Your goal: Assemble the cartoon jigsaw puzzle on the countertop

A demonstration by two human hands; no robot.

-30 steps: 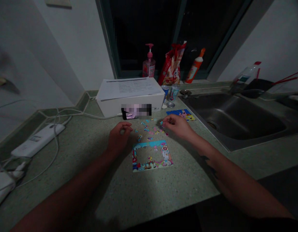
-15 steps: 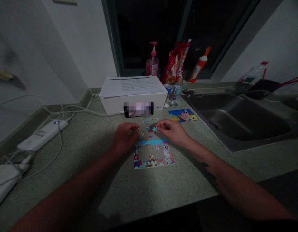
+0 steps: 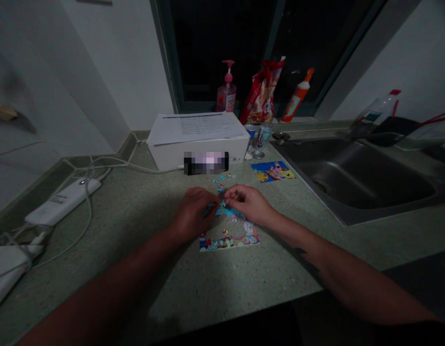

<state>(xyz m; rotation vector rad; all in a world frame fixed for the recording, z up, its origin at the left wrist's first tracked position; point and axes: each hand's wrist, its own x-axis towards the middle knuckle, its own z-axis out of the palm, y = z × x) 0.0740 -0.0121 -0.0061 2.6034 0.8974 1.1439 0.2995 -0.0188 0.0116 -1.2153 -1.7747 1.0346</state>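
Note:
A small light-blue puzzle piece (image 3: 222, 203) is pinched in the fingertips of my right hand (image 3: 249, 203), over the top edge of a partly built jigsaw puzzle (image 3: 229, 243). My left hand (image 3: 195, 211) meets it from the left, fingers pressed together close to the same piece. Whatever the left fingers pinch is hidden in the dim light. The puzzle has a joined border with bare counter showing inside it. Both hands cover its upper corners. Several loose pieces (image 3: 218, 183) lie just beyond my fingertips.
A picture card (image 3: 273, 171) lies right of the loose pieces, near the sink (image 3: 352, 173). Behind them a phone (image 3: 206, 163) leans on a white box (image 3: 164, 154). Small cans (image 3: 262, 138) stand beside the box. A power strip (image 3: 63, 201) with cables lies at left.
Both hands have come together over the puzzle's top edge. The right hand moved left and down with its puzzle piece; the left moved slightly right and now hides the puzzle's upper left.

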